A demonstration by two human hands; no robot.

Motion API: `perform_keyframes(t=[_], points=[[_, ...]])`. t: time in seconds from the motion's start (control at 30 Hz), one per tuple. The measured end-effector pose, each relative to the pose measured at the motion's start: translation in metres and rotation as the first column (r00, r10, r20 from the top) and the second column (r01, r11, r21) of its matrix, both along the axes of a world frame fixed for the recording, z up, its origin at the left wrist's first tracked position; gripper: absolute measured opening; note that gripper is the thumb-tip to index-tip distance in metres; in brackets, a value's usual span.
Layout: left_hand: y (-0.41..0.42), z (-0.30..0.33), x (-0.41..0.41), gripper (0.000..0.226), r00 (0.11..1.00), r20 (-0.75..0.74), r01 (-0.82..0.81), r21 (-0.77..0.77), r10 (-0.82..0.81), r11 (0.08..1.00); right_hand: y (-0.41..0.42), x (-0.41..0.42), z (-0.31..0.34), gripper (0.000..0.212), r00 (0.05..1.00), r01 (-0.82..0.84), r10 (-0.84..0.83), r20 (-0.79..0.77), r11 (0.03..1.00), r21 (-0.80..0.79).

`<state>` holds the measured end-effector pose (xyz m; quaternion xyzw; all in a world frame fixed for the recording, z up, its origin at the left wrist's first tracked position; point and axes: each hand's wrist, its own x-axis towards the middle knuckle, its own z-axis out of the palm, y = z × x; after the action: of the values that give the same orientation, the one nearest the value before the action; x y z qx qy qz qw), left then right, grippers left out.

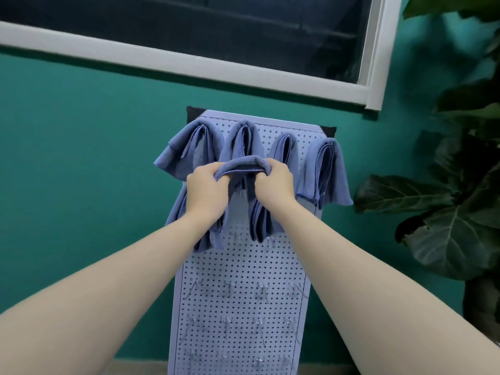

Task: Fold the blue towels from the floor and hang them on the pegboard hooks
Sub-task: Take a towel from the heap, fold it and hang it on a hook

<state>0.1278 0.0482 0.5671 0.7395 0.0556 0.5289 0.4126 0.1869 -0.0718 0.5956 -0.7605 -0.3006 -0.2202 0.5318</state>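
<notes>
A pale blue pegboard [243, 266] leans against the teal wall. Several folded blue towels [189, 147] hang from the hooks of its top row. I hold another folded blue towel [240, 162] up in front of the board, just below that row. My left hand [207, 189] grips its left end and my right hand [274, 182] grips its right end. The fold arches between the two hands and its layers hang down under them. The hook behind the towel is mostly hidden.
Rows of bare metal hooks [230, 286] run across the lower pegboard. A white-framed window [189, 63] sits above the board. A large-leafed plant [454, 207] stands close on the right.
</notes>
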Motion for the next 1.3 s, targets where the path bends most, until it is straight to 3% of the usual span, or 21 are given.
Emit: perform_keyframes(t=[0.17, 0.3, 0.57, 0.7, 0.9, 1.03, 1.13, 1.2, 1.3], points=[[0.008, 0.000, 0.021, 0.041, 0.998, -0.042, -0.043, -0.062, 0.040, 0.997, 0.012, 0.017, -0.001, 0.032, 1.000, 0.022, -0.023, -0.009, 0.998, -0.065], [0.016, -0.006, 0.035, 0.030, 0.999, -0.038, -0.027, -0.099, 0.023, 0.995, 0.020, 0.030, -0.006, 0.025, 0.999, 0.039, -0.041, -0.013, 0.993, -0.107], [0.027, -0.030, 0.064, 0.031, 0.992, -0.110, -0.071, -0.098, 0.060, 0.993, 0.038, 0.060, -0.031, 0.034, 0.996, 0.066, -0.071, -0.047, 0.991, -0.117], [0.029, -0.045, 0.073, 0.038, 0.993, -0.098, -0.074, -0.082, 0.066, 0.994, 0.043, 0.069, -0.050, 0.036, 1.000, 0.021, -0.022, -0.020, 0.996, -0.086], [0.031, -0.064, 0.077, 0.027, 0.996, -0.090, -0.011, -0.022, 0.009, 1.000, 0.048, 0.073, -0.072, 0.030, 1.000, 0.013, -0.013, 0.002, 1.000, -0.022], [0.026, -0.084, 0.070, 0.029, 0.985, -0.166, 0.036, -0.004, -0.037, 0.999, 0.047, 0.064, -0.087, 0.029, 1.000, 0.015, -0.015, -0.014, 1.000, 0.003], [0.027, -0.097, 0.061, 0.027, 0.968, -0.236, 0.069, -0.054, -0.080, 0.996, 0.046, 0.055, -0.098, 0.030, 0.995, 0.010, -0.016, -0.100, 0.998, -0.062], [0.027, -0.107, 0.053, 0.038, 0.953, -0.286, 0.082, -0.076, -0.100, 0.994, 0.043, 0.049, -0.103, 0.025, 0.992, 0.000, -0.015, -0.129, 0.994, -0.112], [0.027, -0.125, 0.040, 0.040, 0.922, -0.374, 0.088, -0.045, -0.099, 0.995, 0.034, 0.038, -0.118, 0.024, 0.990, -0.039, 0.017, -0.142, 0.987, -0.156]])
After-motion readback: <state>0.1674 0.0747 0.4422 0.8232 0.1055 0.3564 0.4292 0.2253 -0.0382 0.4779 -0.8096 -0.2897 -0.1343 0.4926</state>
